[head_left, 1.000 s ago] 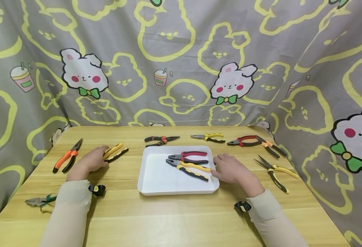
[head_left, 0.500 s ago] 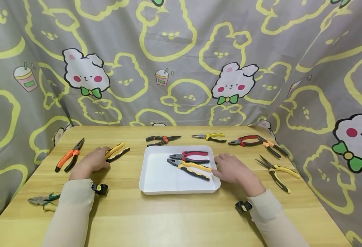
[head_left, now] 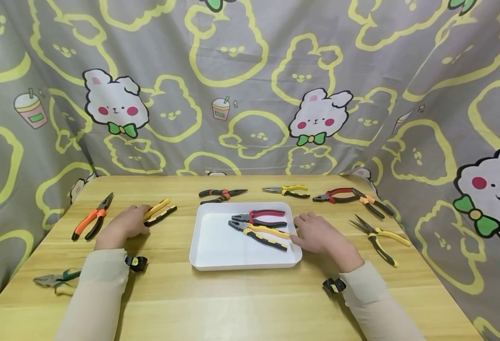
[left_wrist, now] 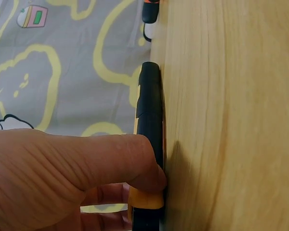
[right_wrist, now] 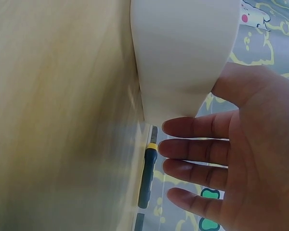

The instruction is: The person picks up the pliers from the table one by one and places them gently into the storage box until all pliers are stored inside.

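My left hand (head_left: 128, 221) pinches yellow-and-black pliers (head_left: 161, 211) lying on the table at the left. In the left wrist view, the thumb presses near the base of their black handle (left_wrist: 150, 103), with fingers on the far side; the head of the pliers is mostly hidden. At the right side of a white tray (head_left: 213, 259), my right hand (head_left: 318, 234) has its thumb over the rim. The right wrist view shows its other fingers (right_wrist: 197, 150) nearly straight and spread outside the wall. Inside the tray lie red-and-black pliers (head_left: 268, 222) and another yellow-and-black pair (head_left: 267, 240).
Orange-handled pliers (head_left: 88, 225) and green-handled pliers (head_left: 53, 280) lie at the left. Behind the tray are black-and-red pliers (head_left: 222, 195) and yellow-handled pliers (head_left: 294, 189). Red-handled (head_left: 341, 193), orange-and-black (head_left: 374, 206) and yellow-and-black pliers (head_left: 375, 234) lie right. A patterned curtain (head_left: 250, 94) surrounds the table.
Only a slight shift of the head view shows. Both hands, the pliers and the tray keep their places.
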{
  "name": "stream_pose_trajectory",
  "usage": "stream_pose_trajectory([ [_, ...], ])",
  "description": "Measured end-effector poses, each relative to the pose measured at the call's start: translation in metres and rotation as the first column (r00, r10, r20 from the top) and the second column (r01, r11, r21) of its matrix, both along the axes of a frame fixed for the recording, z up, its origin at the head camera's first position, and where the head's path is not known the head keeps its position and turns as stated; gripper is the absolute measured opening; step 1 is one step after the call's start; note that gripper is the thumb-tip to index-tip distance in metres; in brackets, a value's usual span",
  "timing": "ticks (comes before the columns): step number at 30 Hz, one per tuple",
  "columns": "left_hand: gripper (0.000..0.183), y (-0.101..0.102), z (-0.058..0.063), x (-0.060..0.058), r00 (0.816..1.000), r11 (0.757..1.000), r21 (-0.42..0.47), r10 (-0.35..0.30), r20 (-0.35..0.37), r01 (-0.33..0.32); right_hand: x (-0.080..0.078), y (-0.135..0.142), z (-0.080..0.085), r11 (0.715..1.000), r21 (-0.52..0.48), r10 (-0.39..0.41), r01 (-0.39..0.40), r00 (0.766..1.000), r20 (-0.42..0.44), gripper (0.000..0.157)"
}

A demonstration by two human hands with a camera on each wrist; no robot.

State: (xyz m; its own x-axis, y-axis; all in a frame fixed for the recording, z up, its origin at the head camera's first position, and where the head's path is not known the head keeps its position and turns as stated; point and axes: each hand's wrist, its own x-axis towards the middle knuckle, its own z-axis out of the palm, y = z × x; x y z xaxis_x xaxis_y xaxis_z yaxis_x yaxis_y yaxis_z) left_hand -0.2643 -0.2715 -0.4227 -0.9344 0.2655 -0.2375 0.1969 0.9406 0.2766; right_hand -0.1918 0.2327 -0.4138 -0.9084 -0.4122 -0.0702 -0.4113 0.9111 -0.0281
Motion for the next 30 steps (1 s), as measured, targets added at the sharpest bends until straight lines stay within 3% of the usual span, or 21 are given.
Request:
stream_pose_trajectory([
  [9,0.073,0.003,0.0051,0.003,1.0,1.0,0.023,-0.006,-0.014,0.006,0.0009,-0.0002,-0.0003,1.0,-0.001,-0.014,0.014,1.0,0.005,0.044],
  [17,0.071,0.0018,0.0054,0.005,1.0,0.999,0.049,0.015,0.0,-0.015,0.0001,-0.0004,-0.0025,1.0,-0.005,0.0,0.0,1.0,-0.012,0.043],
  [30,0.075,0.0017,0.0019,0.0038,1.0,0.999,0.033,-0.008,-0.004,0.008,0.0015,-0.002,-0.0015,1.0,-0.006,-0.011,0.011,1.0,0.003,0.044],
])
